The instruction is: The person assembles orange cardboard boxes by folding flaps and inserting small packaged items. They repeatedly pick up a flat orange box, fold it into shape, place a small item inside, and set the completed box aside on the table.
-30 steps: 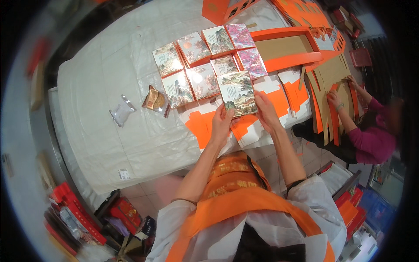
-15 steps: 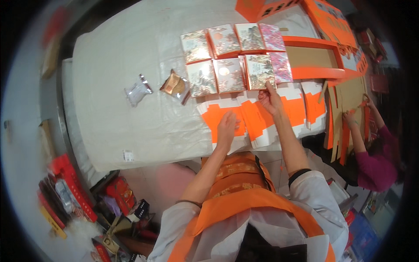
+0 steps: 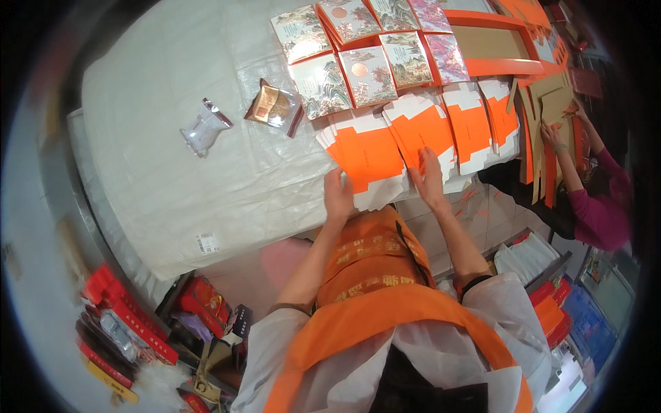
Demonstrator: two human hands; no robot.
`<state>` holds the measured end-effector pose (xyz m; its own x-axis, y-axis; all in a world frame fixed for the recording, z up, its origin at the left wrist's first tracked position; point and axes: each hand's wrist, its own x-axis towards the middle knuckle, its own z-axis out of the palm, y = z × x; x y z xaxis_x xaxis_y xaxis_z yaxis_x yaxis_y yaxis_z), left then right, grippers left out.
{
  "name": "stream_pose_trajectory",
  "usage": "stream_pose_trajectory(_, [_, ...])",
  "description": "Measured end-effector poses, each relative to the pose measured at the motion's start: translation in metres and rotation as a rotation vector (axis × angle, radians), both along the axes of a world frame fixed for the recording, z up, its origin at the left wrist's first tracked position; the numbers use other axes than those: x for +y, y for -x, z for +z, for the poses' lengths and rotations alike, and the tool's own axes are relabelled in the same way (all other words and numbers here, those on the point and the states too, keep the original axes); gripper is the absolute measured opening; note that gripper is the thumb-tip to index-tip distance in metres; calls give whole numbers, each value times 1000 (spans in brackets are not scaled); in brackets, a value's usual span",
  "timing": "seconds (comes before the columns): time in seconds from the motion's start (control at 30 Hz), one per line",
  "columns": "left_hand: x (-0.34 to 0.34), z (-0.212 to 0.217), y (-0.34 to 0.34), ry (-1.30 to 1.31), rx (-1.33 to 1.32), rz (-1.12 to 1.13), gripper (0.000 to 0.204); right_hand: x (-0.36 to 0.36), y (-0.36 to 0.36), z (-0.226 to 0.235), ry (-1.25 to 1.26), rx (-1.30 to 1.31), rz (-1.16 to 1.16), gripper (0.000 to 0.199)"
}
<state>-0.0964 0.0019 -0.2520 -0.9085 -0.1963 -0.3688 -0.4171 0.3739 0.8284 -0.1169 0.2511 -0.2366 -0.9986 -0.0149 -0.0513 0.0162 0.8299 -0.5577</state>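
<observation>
My left hand [image 3: 339, 196] is by the lower left edge of a fanned stack of flat orange-and-white carton blanks [image 3: 372, 153]. Its fingers point forward, partly extended. My right hand [image 3: 429, 182] touches the near part of a neighbouring stack of blanks [image 3: 425, 131], thumb and fingers apart. Neither hand visibly grips anything. Just beyond the blanks, several assembled boxes with printed landscapes stand in two rows, among them a box with a copper disc [image 3: 365, 79], a green landscape box [image 3: 406, 60] and a pink one [image 3: 447, 56].
Left of the boxes lie a clear wrapped item [image 3: 205, 129] and a gold-brown wrapped packet [image 3: 274, 109] on the pale sheet [image 3: 158, 179]. An orange-rimmed tray [image 3: 502, 67] stands at right. Beyond it, a person in a purple sleeve [image 3: 597, 217] handles brown cardboard strips [image 3: 551, 103].
My right hand has left the front-row landscape box and come back to the blanks. That box now sits closer in line with its row. The view has shifted, with the table higher in it.
</observation>
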Motion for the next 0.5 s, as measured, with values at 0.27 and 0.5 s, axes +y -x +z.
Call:
stream_pose_trajectory(0.27, [48,-13,-35,-32,60,-42,53,-72,-38,-27,-285,-12,310,61])
stream_pose_trajectory(0.5, [78,-44,-55,-253,42,97,72,-59,-41,-39,10,-236,252,55])
